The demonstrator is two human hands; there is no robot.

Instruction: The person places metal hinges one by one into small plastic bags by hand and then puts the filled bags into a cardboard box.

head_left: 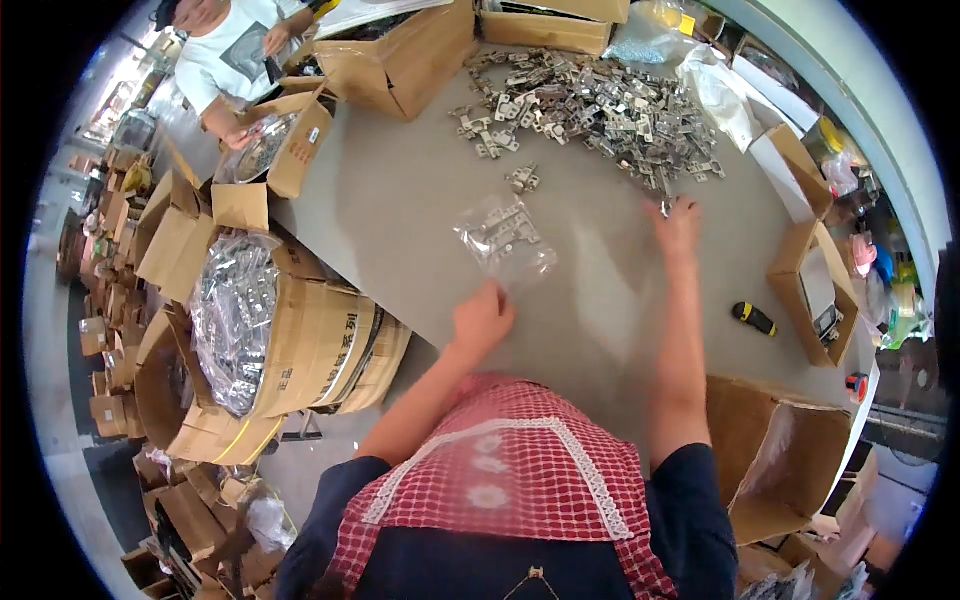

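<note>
My left hand (484,318) pinches the edge of a clear plastic bag (540,262) lying on the grey table. Silvery metal cabinet hinges (510,228) show through the bag's film. Just beyond the bag sits a small group of loose hinges (523,178). On the right, my right hand (678,226) is closed on a metal hinge (665,208) at the near edge of a large heap of hinges (600,105). Part of that hinge is hidden by my fingers.
Left of the table stands a large carton (330,345) filled with bagged metal parts. A co-worker (235,60) reaches into an open box (300,150) at the far left. A yellow-black tool (754,318) and a small open box (835,345) lie at right, above an empty carton (755,450).
</note>
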